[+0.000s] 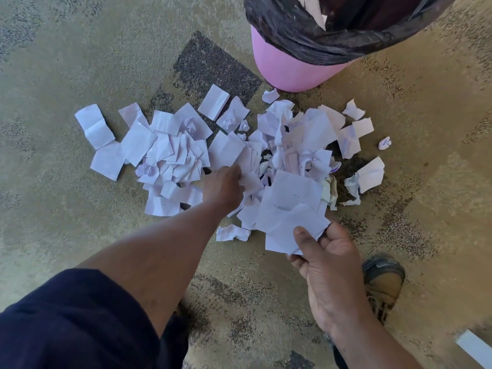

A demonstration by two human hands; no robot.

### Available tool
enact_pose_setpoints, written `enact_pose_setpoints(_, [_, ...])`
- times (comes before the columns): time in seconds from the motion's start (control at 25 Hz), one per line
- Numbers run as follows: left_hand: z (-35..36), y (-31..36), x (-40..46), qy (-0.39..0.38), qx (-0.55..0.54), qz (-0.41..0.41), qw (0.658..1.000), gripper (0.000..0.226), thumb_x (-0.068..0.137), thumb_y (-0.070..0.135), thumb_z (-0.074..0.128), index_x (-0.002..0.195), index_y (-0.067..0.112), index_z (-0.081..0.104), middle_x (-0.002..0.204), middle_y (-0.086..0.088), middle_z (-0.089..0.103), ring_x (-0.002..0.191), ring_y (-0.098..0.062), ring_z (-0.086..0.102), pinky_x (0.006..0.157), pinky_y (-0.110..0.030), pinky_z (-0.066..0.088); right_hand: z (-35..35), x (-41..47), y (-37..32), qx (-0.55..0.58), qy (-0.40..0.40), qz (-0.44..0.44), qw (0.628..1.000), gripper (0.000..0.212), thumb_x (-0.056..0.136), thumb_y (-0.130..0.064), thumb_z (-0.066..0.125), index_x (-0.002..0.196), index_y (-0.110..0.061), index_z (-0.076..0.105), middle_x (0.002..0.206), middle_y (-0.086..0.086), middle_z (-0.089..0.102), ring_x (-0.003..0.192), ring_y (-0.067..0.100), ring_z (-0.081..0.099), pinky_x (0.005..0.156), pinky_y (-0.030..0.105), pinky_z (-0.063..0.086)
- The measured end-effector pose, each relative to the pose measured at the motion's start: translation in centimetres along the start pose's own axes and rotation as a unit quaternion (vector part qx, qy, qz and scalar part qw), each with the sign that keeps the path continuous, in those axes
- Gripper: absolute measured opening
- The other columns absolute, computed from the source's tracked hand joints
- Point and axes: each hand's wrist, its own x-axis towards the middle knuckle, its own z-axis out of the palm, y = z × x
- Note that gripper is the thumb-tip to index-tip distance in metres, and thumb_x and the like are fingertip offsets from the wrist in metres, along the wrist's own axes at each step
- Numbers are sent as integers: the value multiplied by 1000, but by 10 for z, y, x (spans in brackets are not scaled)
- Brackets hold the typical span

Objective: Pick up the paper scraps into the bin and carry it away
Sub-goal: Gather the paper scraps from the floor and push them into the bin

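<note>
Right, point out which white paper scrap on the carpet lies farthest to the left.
The flat, creased rectangular white paper scrap at the far left edge of the pile; every other scrap lies to its right, and neither hand touches it.

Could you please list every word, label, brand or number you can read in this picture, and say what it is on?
None can be read.
Sheets held in the right hand: faint dark marks on the paper sheets, too blurred to read.
Paper scraps on the carpet: no legible writing.
Pink bin and its black liner: no label visible.
Boot: no brand legible.
</note>
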Motion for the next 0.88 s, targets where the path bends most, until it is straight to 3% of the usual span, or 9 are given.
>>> enact_pose_setpoints(0.12, [-7, 3, -6, -3, -60, -15, 998, 4, 87, 19, 70, 90, 16, 70, 96, -6, 66, 86, -29, 65, 67, -29, 38, -1, 1, -1, 1, -3, 1, 1000, 27, 97, -2, 62, 111, -24, 70, 99, -2, 81, 81, 12, 71, 75, 36, 49])
enact_pose_setpoints(0.32, [-77, 16, -48, 19, -265, -80, 961, 12, 86, 13, 61, 95, 19, 62, 78, 1, 65, 65, -19, 60, 55, -29, 44, -3, 4, -3, -1, 8, -13, 1000, 28, 97, -4, 62, 117, -23, 69, 99, -2, 81, 89, 21, 68, 80, 43, 48])
enact_pose_setpoints(0.44, [-128, 20, -85, -2, -429, -81, 899, 23, 94, 8, 66, 112, 21, 67, 84, 1, 74, 66, -14, 68, 55, -25, 51, -2, 4, -5, -9, 10, -18, 1000, 30, 98, -4, 61, 121, -22, 68, 100, -2, 81, 93, 26, 67, 82, 44, 48])
enact_pose_setpoints(0.56, [-159, 29, -113, -80, -558, -55, 824, 11, 88, 10, 74, 99, 7, 72, 79, -1, 73, 64, -11, 63, 57, -19, 48, 2, 1, -10, -11, -2, -27, 1000, 30, 98, -3, 61, 119, -24, 69, 102, -1, 80, 93, 26, 65, 77, 39, 47])
enact_pose_setpoints(0.68, [-163, 41, -129, -156, -584, -28, 796, 15, 79, 16, 84, 85, 11, 72, 88, -5, 70, 80, -25, 60, 76, -40, 48, 8, -7, -21, 14, -46, -32, 998, 31, 95, -3, 63, 114, -25, 72, 103, 2, 79, 88, 25, 62, 69, 35, 46])
enact_pose_setpoints(0.8, [-161, 53, -133, -151, -601, -16, 784, 11, 78, 14, 81, 79, 19, 71, 83, -14, 68, 78, -32, 61, 72, -64, 51, 15, -17, -36, 38, -89, -52, 994, 30, 88, -9, 66, 115, -21, 72, 98, 3, 79, 79, 18, 63, 66, 31, 47])
enact_pose_setpoints(0.88, [-167, 59, -132, -84, -589, 13, 804, 21, 77, 12, 80, 82, 22, 63, 81, -14, 67, 72, -31, 61, 61, -55, 52, 18, -21, -45, 39, -101, -87, 990, 31, 87, -5, 66, 115, -16, 70, 94, 1, 80, 73, 9, 67, 62, 23, 51])
